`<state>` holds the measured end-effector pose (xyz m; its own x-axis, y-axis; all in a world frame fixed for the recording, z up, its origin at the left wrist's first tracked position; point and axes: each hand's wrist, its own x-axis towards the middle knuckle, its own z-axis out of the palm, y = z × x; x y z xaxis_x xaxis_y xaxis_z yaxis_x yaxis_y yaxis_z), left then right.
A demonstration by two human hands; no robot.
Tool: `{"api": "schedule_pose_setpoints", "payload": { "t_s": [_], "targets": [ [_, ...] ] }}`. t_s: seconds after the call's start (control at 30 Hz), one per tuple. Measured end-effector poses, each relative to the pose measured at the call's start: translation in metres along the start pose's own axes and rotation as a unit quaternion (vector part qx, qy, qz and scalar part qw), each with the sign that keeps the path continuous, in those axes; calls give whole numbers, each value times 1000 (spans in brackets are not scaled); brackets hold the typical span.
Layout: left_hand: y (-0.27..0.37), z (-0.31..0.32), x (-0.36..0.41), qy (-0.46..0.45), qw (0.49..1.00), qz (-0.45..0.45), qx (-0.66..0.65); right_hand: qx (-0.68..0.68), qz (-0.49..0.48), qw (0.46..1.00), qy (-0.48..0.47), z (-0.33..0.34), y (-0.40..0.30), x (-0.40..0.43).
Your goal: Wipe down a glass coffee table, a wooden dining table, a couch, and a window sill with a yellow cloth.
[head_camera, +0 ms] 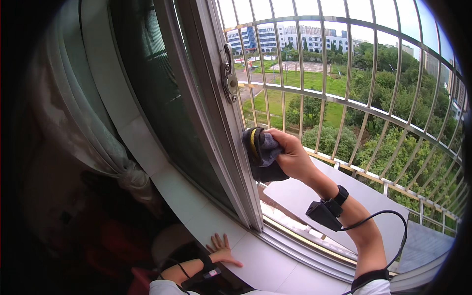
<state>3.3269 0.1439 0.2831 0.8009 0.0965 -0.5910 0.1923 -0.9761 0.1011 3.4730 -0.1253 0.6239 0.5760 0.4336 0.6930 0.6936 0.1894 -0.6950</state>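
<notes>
A dark grey cloth with a yellow stripe (262,153) is bunched in my right hand (295,156). The cloth presses against the outer side of the aluminium sash frame (236,121), below the metal window latch (229,75). My right arm reaches out through the window opening, with a black strapped device (326,214) and cable on the forearm. Lower down, my left hand (223,250) rests on the white tiled windowsill (271,263), palm down and fingers spread. It holds nothing.
Metal security bars (324,92) enclose the outside of the window. Below them lies a pale panel (368,206). The sliding track (313,254) runs along the sill. A knotted sheer curtain (132,179) hangs at left, beside the dark window pane (166,121).
</notes>
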Motion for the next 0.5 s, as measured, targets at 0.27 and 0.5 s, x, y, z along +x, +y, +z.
{"api": "schedule_pose_setpoints", "payload": {
  "t_s": [0.27, 0.5],
  "targets": [
    [1, -5, 1, 7, 1000, 8, 2, -276, -355, 867, 213, 39, -97, 23],
    [2, -4, -5, 11, 1000, 3, -10, -543, -355, 725, 231, 86, -93, 97]
  ]
}}
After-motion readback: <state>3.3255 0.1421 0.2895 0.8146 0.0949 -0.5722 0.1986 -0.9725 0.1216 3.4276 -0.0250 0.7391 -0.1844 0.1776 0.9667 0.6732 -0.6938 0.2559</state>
